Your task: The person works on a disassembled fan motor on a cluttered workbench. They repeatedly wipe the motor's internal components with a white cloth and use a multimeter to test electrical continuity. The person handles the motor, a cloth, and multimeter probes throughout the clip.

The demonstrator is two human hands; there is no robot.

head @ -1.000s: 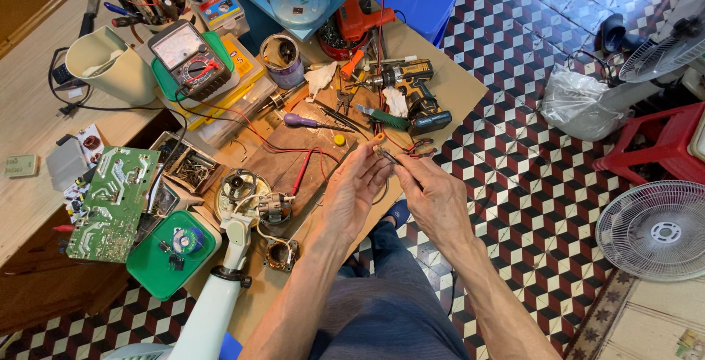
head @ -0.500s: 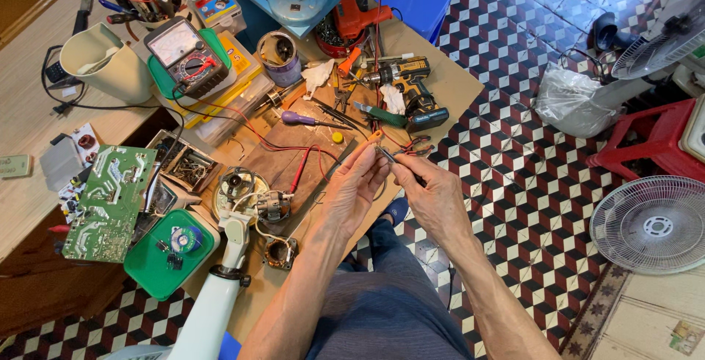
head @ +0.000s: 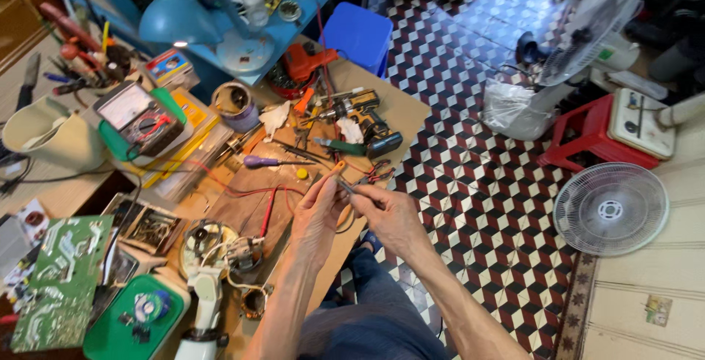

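I'm looking down at a cluttered repair workshop: a multimeter (head: 141,120), green circuit board (head: 60,279), cordless drill (head: 358,108) and screwdriver (head: 270,161) crowd the workbench (head: 400,107), dismantled fans (head: 609,209) alongside.

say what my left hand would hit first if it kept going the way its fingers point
Probably the small yellow round piece on the board just past the left hand, then the purple-handled screwdriver. Height above the board is unclear, so it might pass over both.

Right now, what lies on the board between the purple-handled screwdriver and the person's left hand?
In the head view, a small round yellow piece lies between the purple-handled screwdriver and the left hand, with thin red wire trailing nearby.
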